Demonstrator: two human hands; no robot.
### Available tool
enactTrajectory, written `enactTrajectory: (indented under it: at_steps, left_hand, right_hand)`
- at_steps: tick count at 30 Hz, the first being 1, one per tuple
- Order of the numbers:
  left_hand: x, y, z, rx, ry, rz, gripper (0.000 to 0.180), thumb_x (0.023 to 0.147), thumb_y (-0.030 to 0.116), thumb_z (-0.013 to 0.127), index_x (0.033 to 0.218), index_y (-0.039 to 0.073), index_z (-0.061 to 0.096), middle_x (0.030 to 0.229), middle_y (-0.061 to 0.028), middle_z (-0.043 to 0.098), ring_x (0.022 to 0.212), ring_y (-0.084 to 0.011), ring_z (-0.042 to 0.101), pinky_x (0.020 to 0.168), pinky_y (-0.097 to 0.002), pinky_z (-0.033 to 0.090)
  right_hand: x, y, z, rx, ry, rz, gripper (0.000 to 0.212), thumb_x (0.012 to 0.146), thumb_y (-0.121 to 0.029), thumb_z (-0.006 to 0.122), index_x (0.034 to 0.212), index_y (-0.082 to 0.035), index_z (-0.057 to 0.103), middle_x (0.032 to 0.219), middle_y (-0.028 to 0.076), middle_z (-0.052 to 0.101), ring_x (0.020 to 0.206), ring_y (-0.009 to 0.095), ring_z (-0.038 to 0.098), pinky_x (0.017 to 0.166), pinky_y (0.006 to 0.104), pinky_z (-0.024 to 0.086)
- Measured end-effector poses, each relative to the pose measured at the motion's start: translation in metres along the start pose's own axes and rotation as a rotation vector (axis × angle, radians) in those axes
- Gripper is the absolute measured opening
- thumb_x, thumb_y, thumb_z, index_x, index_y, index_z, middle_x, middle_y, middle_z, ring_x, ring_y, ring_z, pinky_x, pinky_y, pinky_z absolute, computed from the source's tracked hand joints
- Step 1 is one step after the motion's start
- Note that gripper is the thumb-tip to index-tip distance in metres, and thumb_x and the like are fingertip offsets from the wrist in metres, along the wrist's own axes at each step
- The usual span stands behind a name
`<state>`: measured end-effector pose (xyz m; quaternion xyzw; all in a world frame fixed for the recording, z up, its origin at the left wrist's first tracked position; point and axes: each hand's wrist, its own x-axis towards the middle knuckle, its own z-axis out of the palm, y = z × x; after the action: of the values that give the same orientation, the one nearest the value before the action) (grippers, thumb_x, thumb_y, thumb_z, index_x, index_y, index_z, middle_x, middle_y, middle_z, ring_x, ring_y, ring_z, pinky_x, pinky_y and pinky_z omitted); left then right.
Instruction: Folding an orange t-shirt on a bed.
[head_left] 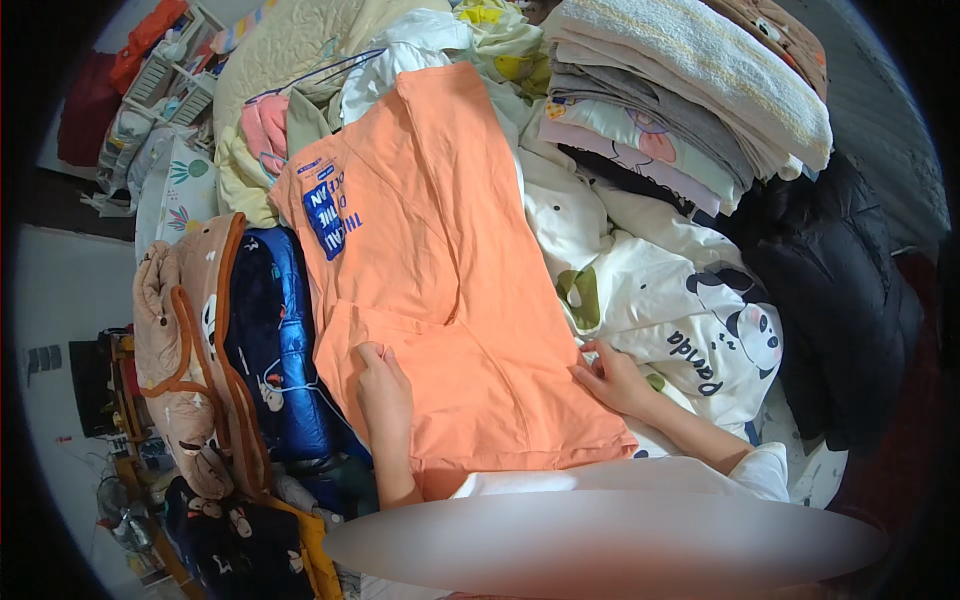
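An orange T-shirt [430, 230] with a blue print lies spread out lengthwise in front of me, partly folded over along a lengthwise crease. My left hand [384, 392] is closed on its fabric at the lower left, with a fold of cloth gathered by the fingers. At the shirt's lower right edge, my right hand [612, 380] pinches the cloth between thumb and fingers. Beneath and beside that hand spreads a white fabric with a panda print [690, 330].
A stack of folded towels and clothes [690, 90] rises at the far right, with a black puffy jacket [820, 300] below it. Along the left lie a brown fleece garment [180, 340] and a shiny blue padded garment [290, 340]. A cream quilt [290, 60] is behind.
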<state>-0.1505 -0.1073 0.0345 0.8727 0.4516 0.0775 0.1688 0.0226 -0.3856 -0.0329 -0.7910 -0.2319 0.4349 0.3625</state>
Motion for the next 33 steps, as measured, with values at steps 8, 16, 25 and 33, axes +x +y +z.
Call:
enactTrajectory:
  at_steps: [8, 16, 25, 33]
  left_hand:
    - [-0.005, -0.012, 0.001, -0.115, 0.095, 0.112, 0.013, 0.097, 0.010, 0.050, 0.103, -0.001, 0.046, 0.079, -0.0268, 0.059, 0.071, -0.0416, 0.062, 0.062, -0.0465, 0.046]
    - [-0.012, -0.009, -0.004, -0.028, 0.073, 0.050, 0.029, 0.099, 0.018, 0.047, 0.125, 0.006, 0.045, 0.065, -0.0243, 0.060, 0.062, -0.0424, 0.061, 0.053, -0.0479, 0.046]
    - [-0.016, -0.007, -0.014, 0.165, 0.028, 0.071, 0.033, 0.098, 0.019, 0.050, 0.128, 0.007, 0.048, 0.068, -0.0251, 0.062, 0.064, -0.0427, 0.062, 0.054, -0.0493, 0.047]
    - [-0.009, -0.001, -0.008, 0.159, -0.029, 0.069, 0.034, 0.097, 0.020, 0.051, 0.128, 0.007, 0.048, 0.070, -0.0253, 0.063, 0.066, -0.0430, 0.063, 0.057, -0.0506, 0.049]
  right_hand:
    - [-0.019, -0.006, 0.004, -0.274, 0.003, -0.143, 0.083, 0.081, -0.043, 0.074, 0.140, -0.004, 0.032, 0.079, 0.020, 0.065, 0.074, 0.038, 0.064, 0.064, 0.0443, 0.048]
    - [-0.045, -0.019, 0.001, -0.399, -0.038, -0.137, 0.096, 0.078, -0.043, 0.075, 0.146, 0.000, 0.022, 0.071, 0.022, 0.062, 0.069, 0.040, 0.063, 0.063, 0.0455, 0.047]
    - [0.004, -0.084, -0.029, -0.950, 0.002, -0.681, 0.099, 0.068, -0.046, 0.077, 0.142, 0.003, 0.034, 0.108, 0.014, 0.055, 0.103, 0.028, 0.057, 0.082, 0.0390, 0.048]
    - [0.199, -0.105, 0.029, -0.662, 0.324, -1.111, 0.079, 0.090, -0.051, 0.054, 0.145, 0.002, 0.032, 0.150, 0.020, 0.032, 0.142, 0.035, 0.025, 0.117, 0.0487, 0.015]
